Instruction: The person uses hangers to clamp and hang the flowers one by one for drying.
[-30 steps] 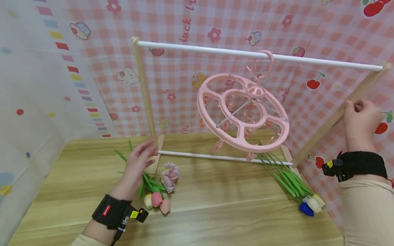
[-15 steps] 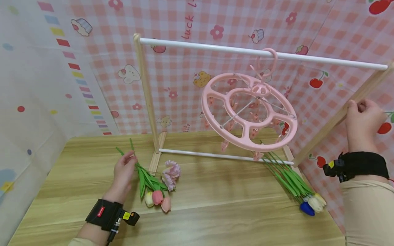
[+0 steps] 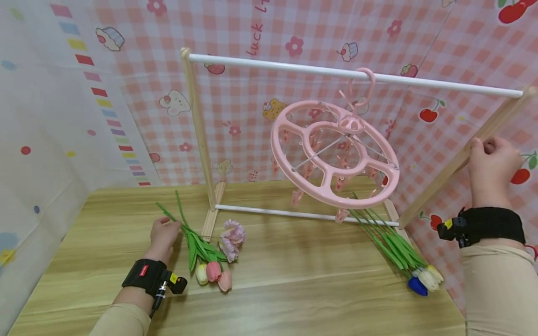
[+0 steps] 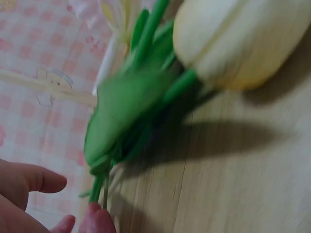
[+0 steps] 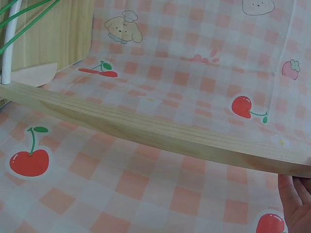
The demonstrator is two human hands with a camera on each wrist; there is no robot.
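The wooden drying rack with white rails (image 3: 201, 140) is best kept steadied at its right post while 1 stem is lifted. The round pink plastic clip hanger (image 3: 334, 154) hangs from its top rail. The bunch of artificial tulips with green stems (image 3: 206, 254) lies beside the rack's left foot. The right hand (image 3: 491, 170) is curled round the post; the left hand (image 3: 163, 233) pinches the stem ends, fingers bent low on the table.

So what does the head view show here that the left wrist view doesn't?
Only the head view shows the pink round clip hanger hooked on the white rail, the right hand gripping the wooden post, and a second bunch. Only the left wrist view shows fingertips close up. Both show the tulip bunch by the left hand.
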